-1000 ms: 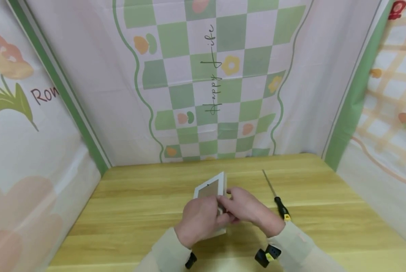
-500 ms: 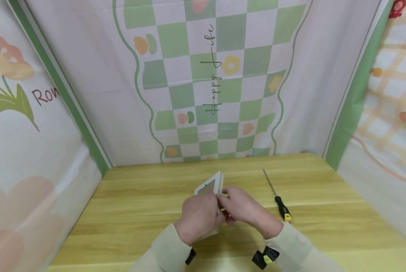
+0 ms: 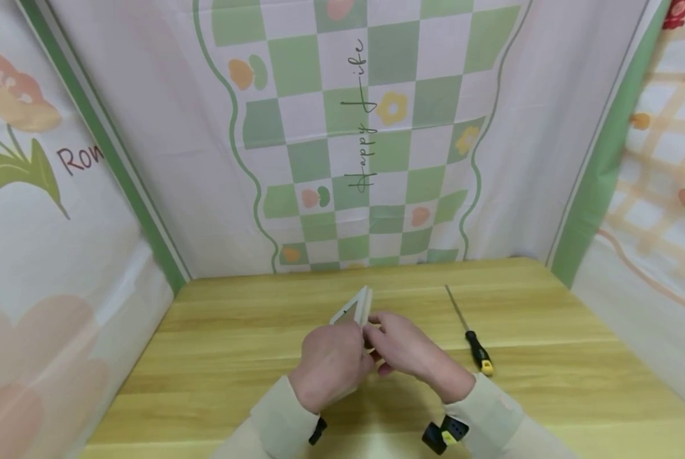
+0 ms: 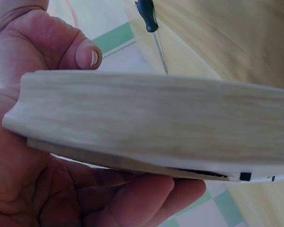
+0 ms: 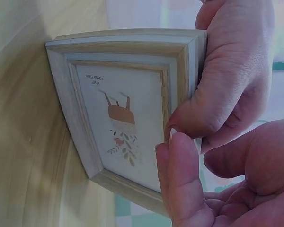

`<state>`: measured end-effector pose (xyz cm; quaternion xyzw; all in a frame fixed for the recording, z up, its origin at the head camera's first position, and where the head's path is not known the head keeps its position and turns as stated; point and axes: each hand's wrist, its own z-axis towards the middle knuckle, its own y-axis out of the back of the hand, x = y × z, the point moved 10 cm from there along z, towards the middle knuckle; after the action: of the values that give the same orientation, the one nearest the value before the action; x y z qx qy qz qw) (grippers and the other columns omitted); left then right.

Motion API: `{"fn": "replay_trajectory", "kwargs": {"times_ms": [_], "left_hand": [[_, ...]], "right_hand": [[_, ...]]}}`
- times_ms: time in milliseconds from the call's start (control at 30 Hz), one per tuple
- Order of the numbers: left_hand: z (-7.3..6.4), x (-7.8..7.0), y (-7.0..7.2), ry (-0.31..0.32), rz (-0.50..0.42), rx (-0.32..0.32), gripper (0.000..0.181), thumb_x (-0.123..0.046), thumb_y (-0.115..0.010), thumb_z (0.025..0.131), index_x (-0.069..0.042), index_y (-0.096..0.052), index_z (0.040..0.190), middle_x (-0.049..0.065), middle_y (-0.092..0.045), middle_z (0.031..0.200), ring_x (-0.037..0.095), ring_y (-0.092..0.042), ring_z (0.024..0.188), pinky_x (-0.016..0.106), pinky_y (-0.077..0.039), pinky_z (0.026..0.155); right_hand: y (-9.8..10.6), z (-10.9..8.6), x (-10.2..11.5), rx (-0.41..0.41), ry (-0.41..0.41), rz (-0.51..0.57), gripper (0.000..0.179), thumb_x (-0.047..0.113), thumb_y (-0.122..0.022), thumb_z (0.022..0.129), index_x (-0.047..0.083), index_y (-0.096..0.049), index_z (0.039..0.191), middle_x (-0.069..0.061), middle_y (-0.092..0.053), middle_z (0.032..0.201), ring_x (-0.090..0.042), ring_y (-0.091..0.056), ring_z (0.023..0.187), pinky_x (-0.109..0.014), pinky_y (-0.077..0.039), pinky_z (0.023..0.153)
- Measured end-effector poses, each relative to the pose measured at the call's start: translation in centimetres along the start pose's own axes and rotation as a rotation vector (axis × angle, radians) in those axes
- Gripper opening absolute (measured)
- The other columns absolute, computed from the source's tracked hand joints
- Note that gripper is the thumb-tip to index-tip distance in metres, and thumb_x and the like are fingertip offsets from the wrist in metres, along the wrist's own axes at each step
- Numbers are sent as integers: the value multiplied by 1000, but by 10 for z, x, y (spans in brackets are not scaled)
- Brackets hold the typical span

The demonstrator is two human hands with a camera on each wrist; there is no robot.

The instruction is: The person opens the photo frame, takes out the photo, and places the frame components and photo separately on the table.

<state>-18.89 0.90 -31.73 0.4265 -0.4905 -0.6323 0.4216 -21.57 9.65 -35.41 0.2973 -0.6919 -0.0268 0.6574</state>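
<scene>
A picture frame stands tilted on edge above the table, its white-bordered, brown-centred back toward the left. My left hand grips its near edge; in the left wrist view the fingers lie along the back. The right wrist view shows the light-wood front, with a printed plant picture, and the left thumb pressing on the border. My right hand is beside that edge. Its extended fingers reach the border by the left thumb, while its own thumb stays apart.
On the wooden table, a screwdriver with a black and yellow handle lies to the right, its shaft pointing away. Patterned cloth hangs behind and on both sides.
The picture frame has shifted slightly left and turned more edge-on, together with my left hand. My right hand's fingers have separated a little from the left hand.
</scene>
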Motion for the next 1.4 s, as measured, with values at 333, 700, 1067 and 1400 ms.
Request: {"fn": "replay_trajectory", "kwargs": {"times_ms": [333,700,1067,1400], "left_hand": [[-3,8,3,60,53,-12,41,-39,-75,88,-16,-52,65,-4,-44,50,11,-41,41,27,-33,35],[-4,23,3,122,-87,30,22,-23,-68,82,-12,-52,71,1,-50,56,16,-46,46,32,-38,39],[-5,30,3,135,-141,70,20,-23,-68,83,-9,-55,80,3,-53,61,18,-49,49,33,-40,43],[-6,33,7,119,-169,37,19,-22,-68,81,-9,-55,79,3,-52,61,19,-48,50,34,-40,43]], "right_hand": [[-10,7,-19,-14,-31,-35,30,12,-48,107,-9,-62,125,-12,-67,87,-23,-68,71,-37,-61,56],[-57,24,-46,130,12,2,17,-2,-54,95,0,-67,84,-5,-60,68,-17,-63,59,-37,-62,57],[-76,28,-51,165,-39,271,20,-3,-57,97,-10,-68,112,-8,-74,89,-23,-70,80,-43,-64,73],[-92,29,-50,207,-48,369,30,-8,-60,95,-10,-62,125,-13,-76,97,-22,-71,86,-45,-62,78]]}}
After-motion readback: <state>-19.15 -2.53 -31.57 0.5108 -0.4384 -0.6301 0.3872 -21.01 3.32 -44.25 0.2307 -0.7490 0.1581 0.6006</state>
